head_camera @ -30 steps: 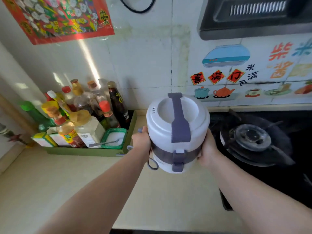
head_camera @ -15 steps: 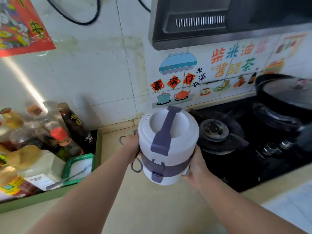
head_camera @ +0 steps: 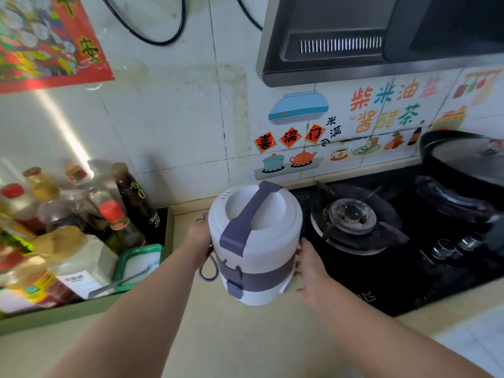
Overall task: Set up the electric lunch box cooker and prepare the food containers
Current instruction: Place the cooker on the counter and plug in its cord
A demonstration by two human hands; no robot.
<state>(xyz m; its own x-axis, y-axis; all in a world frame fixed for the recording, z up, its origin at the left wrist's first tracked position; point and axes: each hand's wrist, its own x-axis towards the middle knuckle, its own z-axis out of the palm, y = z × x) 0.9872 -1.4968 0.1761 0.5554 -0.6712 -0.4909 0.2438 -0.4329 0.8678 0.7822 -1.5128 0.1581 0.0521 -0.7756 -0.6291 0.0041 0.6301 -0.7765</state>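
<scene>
Lunch box cooker, a white plastic cylinder with a grey-purple band, clasp and strap handle (head_camera: 255,241): the head view, the only one given, shows it between the two hands, over the beige table (head_camera: 245,345) just left of the black glass gas hob (head_camera: 409,268). Whether its base touches the table or hangs just above it cannot be told; the cylinder leans a little, top tipped toward the tiled wall.

Left hand (head_camera: 200,237) is pressed against the cooker's left flank, fingers wrapped round the far side and mostly hidden. Right hand (head_camera: 309,264) is clamped on the lower right flank, fingers spread along the band. Both are closed on the body, one each side, at about equal reach.

Its long axis runs near upright, and the strap handle crosses the lid from the far right edge down to the front clasp (head_camera: 235,287), which faces the person. A grey cord loop (head_camera: 208,268) hangs at the left side below the left hand.

To the left, a green tray of bottles and condiment jars (head_camera: 90,236) stands near but apart from the cooker. On the hob, the near burner (head_camera: 351,216) lies just right of it, and a black lidded pan (head_camera: 463,162) sits further right.

Judged from this, the cooker is being settled in place, lid shut. Opening should start at the front clasp, which the right hand sits slightly nearer.
</scene>
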